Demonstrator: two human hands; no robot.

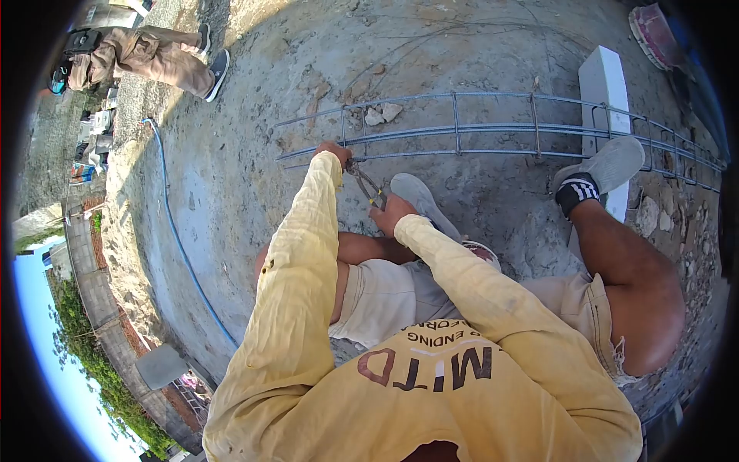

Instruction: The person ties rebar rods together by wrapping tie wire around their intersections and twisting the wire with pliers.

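A long cage of steel rebar (454, 127), made of bars with square stirrups, lies across the ground in front of me. My left hand (334, 152) is closed around its near bar by a stirrup close to the left end; whether it also pinches wire is hidden. My right hand (396, 212), just below and to the right, grips the handles of pliers (365, 183). Their jaws reach up to the bar beside my left fingers. Between the bars sit small stones (382, 114). My shoe (604, 164) rests against the cage on the right.
A white block (605, 88) stands beneath the cage at right. To the left a blue hose (171, 208) runs along the rough concrete (254, 100). Another person (146, 61) is at upper left. Rubble (650, 215) lies at right, and a pink container (654, 35) at upper right.
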